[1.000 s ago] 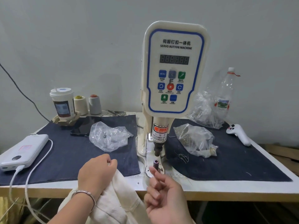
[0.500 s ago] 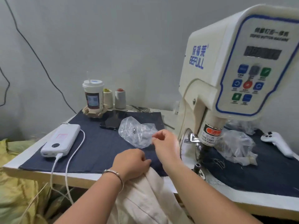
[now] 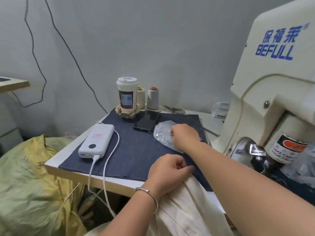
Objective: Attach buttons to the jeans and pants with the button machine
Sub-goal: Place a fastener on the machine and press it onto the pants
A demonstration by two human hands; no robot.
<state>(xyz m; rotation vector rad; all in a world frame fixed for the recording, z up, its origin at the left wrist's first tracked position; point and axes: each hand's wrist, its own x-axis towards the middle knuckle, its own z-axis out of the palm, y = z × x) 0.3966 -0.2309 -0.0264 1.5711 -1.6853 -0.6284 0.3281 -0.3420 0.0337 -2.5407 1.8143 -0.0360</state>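
My right hand (image 3: 185, 135) reaches across to the clear bag (image 3: 163, 134) on the blue cloth (image 3: 136, 150), its curled fingers resting on the plastic and pinching something small and shiny at the tips; I cannot tell what it is. My left hand (image 3: 167, 173) sits at the near table edge, fingers curled round the top of the cream pants (image 3: 185, 210), which hang down off the table toward me. A bangle (image 3: 148, 195) circles that wrist. The button machine (image 3: 272, 92) stands at my right, its head above a metal foot with a warning label. Just behind the bag lies a dark phone (image 3: 147, 120). A white power bank (image 3: 97, 140) lies on the cloth to the left with a cable plugged in. At the back stand a cup (image 3: 127, 94) and two thread cones (image 3: 153, 97). A yellow sack (image 3: 30, 176) lies left of the table.
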